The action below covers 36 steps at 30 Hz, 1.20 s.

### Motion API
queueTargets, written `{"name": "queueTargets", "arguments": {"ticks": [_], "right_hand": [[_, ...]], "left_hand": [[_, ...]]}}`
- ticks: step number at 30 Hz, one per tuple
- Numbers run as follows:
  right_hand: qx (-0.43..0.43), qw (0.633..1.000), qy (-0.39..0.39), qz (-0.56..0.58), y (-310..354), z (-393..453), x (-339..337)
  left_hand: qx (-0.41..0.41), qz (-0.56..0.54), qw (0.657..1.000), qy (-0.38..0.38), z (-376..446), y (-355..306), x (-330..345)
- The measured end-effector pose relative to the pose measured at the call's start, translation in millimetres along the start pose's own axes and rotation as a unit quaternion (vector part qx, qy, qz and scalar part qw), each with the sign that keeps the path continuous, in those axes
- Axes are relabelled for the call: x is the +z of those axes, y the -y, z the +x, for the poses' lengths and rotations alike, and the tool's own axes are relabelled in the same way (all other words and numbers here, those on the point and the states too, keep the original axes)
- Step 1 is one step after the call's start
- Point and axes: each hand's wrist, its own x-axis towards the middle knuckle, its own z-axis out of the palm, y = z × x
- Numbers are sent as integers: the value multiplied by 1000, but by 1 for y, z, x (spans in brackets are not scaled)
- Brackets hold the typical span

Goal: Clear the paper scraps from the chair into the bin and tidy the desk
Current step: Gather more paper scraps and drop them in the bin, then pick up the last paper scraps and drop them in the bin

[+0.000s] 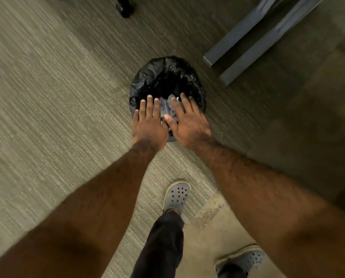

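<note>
Both hands were extended over a small round bin (167, 81) standing on the carpeted floor (47, 97). The bin was lined with a black plastic bag, its rim gathered and creased around the opening.

The left hand (149, 125) was held palm down over the near left edge of the bin, its fingers (150, 105) straight, close together and empty. The right hand (187, 125) was held palm down over the near right part of the opening, fingers spread wide, thumb pointing toward the left hand. Neither hand gripped anything.

Pale crumpled paper scraps (167, 107) were visible between and just beyond the two hands, within the outline of the bin's opening. Whether they rested inside the bin or were in the air above it could not be determined. Their edges were blurred.

Two grey metal bars (253, 37), apparently part of a furniture frame, lay close to the far right of the bin. A black caster (124, 8) stood well apart at the top of the view. The person wore dark trousers and grey perforated clogs (177, 194), one foot placed near the bin.
</note>
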Motion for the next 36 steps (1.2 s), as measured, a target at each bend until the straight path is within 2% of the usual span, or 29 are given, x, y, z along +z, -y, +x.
{"name": "queueTargets", "arguments": {"ticks": [11, 15, 19, 24, 29, 36], "right_hand": [[46, 995, -27, 83, 19, -131, -97], [83, 987, -33, 130, 20, -202, -143], [116, 984, -51, 127, 3, -274, -187], [169, 973, -91, 125, -28, -359, -227], [226, 959, -116, 129, -59, -446, -237], [318, 922, -161, 149, -93, -565, -241]], "left_hand": [[47, 2, 999, -11, -119, -47, -111], [87, 1, 996, -13, -176, -76, -147], [146, 2, 989, -15, -228, -111, -175], [229, 25, 973, -7, -278, -157, -206], [289, 44, 956, 12, -316, -214, -227], [405, 85, 909, 53, -379, -306, -229]]}}
